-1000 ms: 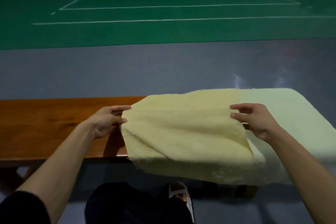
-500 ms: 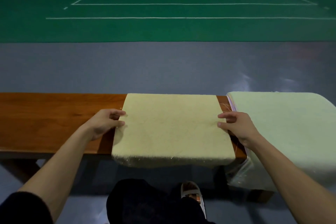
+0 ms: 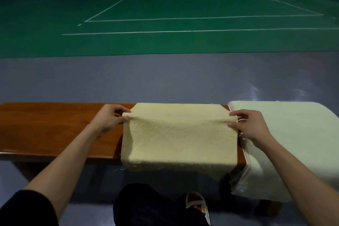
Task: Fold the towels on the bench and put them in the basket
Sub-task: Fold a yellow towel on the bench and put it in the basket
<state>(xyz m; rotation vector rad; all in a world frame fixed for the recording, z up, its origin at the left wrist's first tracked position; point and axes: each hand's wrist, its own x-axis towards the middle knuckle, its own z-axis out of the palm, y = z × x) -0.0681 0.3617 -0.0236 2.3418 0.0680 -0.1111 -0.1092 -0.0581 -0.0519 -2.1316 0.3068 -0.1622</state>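
head view: yellow towel [image 3: 179, 139] looks soft, light and floppy, so grip the side edges and keep it taut. left hand [image 3: 110, 119] pinches its left edge, raised off the worktop [image 3: 45, 126]. towel spans between the hands, near end draped over the front. right hand [image 3: 251, 126] pinches the right edge, just beside the pale green towel [image 3: 293, 134].

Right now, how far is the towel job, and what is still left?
Done: the yellow towel is laid across the bench. In hand: the left hand and right hand pinch its side edges, holding up a fold. Left: finishing that fold, then the pale green towel, which looks unfolded, draped over the bench's right end. No basket is in view, so nothing shows as put away.
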